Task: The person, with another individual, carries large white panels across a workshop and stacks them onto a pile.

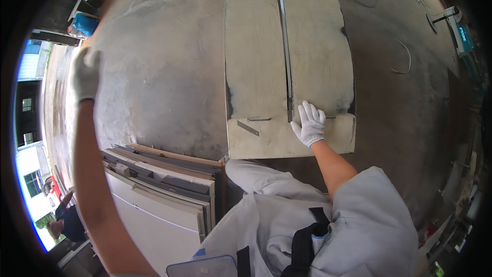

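My right hand [310, 124], in a white knit glove, lies with its fingers stretched out on a worn cream tabletop [256, 36]. Its thumb side is beside the lower end of a long, narrow metal strip [285, 36], which runs along the dark slot down the middle of the top. A short flat metal piece [248, 128] rests on the near section, left of the hand. Near it is a thin bar-shaped handle [259, 119]. Far out to the left, my gloved left hand [87, 77] is raised away from the table; motion blurs its fingers.
Several flat panels [159, 195] lean in a stack at my lower left. A person in dark clothes [72, 225] is at the far left. A cable [369, 6] and a loose white cord [409, 56] lie on the concrete floor [159, 61]. A blue bag [84, 24] sits at upper left.
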The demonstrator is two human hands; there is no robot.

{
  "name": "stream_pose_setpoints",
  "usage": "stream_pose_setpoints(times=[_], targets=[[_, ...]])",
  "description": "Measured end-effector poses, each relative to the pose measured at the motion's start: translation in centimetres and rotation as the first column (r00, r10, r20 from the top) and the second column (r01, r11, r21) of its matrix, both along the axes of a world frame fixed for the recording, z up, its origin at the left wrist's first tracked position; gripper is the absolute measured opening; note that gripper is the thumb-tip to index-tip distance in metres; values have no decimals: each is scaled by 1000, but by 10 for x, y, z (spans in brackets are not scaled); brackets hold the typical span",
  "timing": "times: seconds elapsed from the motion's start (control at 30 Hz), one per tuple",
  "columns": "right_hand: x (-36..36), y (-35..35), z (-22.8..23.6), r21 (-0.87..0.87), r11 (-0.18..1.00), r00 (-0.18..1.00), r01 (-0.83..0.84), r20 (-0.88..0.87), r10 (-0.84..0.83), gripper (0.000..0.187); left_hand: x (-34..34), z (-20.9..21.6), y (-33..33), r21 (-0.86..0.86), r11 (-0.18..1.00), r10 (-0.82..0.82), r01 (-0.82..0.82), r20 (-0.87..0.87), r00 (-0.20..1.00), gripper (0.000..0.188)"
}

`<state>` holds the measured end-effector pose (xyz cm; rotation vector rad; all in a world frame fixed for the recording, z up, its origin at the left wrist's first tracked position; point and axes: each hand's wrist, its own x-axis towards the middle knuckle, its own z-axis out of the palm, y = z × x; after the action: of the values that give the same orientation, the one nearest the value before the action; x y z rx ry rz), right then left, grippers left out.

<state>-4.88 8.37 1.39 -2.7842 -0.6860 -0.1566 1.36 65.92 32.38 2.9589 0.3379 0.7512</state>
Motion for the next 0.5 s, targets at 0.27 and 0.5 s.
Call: stream_pose_setpoints(times=[0.27,0.5], targets=[[0,7,5,-19,998,998,-58,-3,58,69,-140,168,100,145,939,299,-311,101,949,51],[4,-1,8,-6,996,996,-89,14,90,68,-286,-137,-89,-273,695,594,-665,-303,745,46]])
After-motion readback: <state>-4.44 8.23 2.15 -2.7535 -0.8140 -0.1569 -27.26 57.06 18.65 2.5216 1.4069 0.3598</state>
